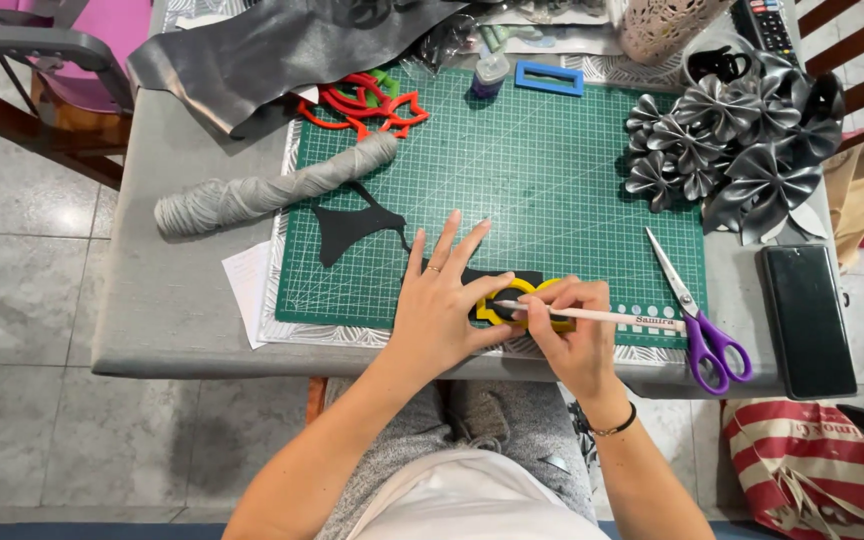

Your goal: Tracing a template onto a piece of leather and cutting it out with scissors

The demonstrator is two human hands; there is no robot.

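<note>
So there's a yellow template (508,303), some kind of outline shape, sitting on a black piece of material (497,276) at the near edge of the green cutting mat (512,170), about 6 o'clock on the mat. The left hand (442,300) lies flat with fingers spread, pressing down on the black piece and touching the template's left side. The right hand (570,325) is pinched narrow around a white pencil (592,316), tip at the template's inner edge; pretty sure it's a pencil, but the hand hides part of it. The template's exact shape is hard to call since both hands cover bits of it. At 3 o'clock from the hands, purple-handled scissors (697,320) lie shut, then a black phone (807,318) face down further right. At 1 o'clock there's a pile of grey fabric bows (732,150). At 12 o'clock, a blue rectangular frame (549,77) and a small bottle (490,72), its label too small to read. Red and green templates (367,103) are stacked at 11 o'clock, with a roll of grey fabric (272,190) and a black cut scrap (352,228) at 10. A red and white striped bag (812,470) sits on the floor at 4 o'clock, cut off by the frame edge.
</note>
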